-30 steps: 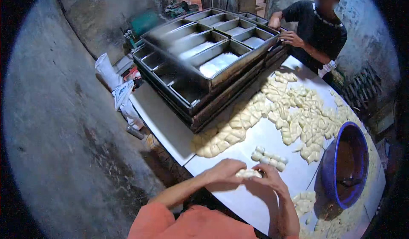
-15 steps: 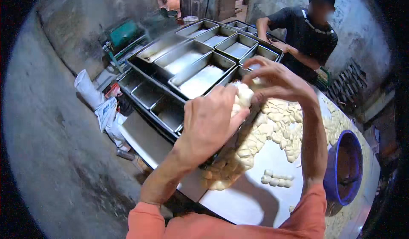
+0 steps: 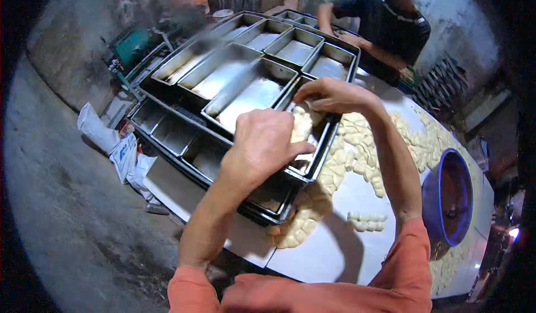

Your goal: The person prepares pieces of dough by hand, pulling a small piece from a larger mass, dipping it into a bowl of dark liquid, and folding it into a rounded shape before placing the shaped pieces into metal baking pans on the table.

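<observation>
Pale dough pieces [image 3: 302, 128] are gripped between my two hands, inside the opening of a metal loaf pan [image 3: 320, 137] at the near right corner of the stacked pans. My left hand [image 3: 263, 140] closes round the dough's near left side, thumb pointing right. From the far right side my right hand [image 3: 338, 97] curls over the dough's far end, its fingertips partly hidden. Next to this pan lies a wider bare loaf pan [image 3: 251, 95].
Cut dough pieces [image 3: 357, 134] cover much of the white table [image 3: 304, 263], with a small dough cluster [image 3: 367, 221] nearer me. A purple tub [image 3: 449, 198] stands at right. Across the table is a person in dark clothes [image 3: 385, 28]. White sacks [image 3: 120, 145] lie on the left floor.
Both my hands have lowered the dough from above the pans into the near right loaf pan. The view has shifted slightly, and the person across appears higher in the picture.
</observation>
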The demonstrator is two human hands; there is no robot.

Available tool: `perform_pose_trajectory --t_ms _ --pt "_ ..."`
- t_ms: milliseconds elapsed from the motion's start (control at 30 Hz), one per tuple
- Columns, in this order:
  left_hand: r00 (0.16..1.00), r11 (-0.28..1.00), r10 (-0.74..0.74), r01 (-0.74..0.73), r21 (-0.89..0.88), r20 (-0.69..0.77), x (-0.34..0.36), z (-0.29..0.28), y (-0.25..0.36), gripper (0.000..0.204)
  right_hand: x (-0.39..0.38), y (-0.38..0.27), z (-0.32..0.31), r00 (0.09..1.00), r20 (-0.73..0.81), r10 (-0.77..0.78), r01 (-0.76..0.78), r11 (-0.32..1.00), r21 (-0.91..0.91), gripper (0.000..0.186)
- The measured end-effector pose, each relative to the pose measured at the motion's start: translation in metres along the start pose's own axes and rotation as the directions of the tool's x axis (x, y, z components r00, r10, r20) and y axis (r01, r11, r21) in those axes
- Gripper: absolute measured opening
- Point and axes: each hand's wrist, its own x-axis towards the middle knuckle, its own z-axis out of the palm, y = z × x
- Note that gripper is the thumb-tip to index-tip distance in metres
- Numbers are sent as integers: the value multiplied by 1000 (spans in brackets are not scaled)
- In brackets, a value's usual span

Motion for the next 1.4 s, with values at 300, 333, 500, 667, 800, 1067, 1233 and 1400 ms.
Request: perform_pose_trajectory --t_ms 300,333,500,667,800,1067,1233,1400 --pt "993 999 32 -35 -25 -118 -8 -17 -17 44 -17 -23 2 872 -486 57 -160 972 -174 20" --pt "993 999 34 -38 -28 -116 -7 -14 -18 44 -18 -26 3 885 -449 128 -295 898 -325 18" --pt "995 1000 -1 0 0 99 -6 -23 -11 26 -10 -35 21 901 -402 162 -300 902 -310 17" --pt "999 998 14 -12 -57 39 7 -28 -13 32 -44 -30 15 748 -661 51 -154 983 -98 19" --pt "960 954 140 -197 -228 -244 -17 -20 -8 27 -104 -26 38 581 -811 67 -95 995 14 19" --pt "912 692 410 -326 -644 -21 -114 10 87 30 -307 13 227 462 -636 618 -708 689 155 44" --pt "824 806 451 -211 -553 344 -83 163 148 67 -358 20 296 593 -570 568 -671 740 39 94" --pt "876 883 353 -195 -428 329 -54 253 167 95 -342 31 289 731 -578 363 -526 839 -138 96"
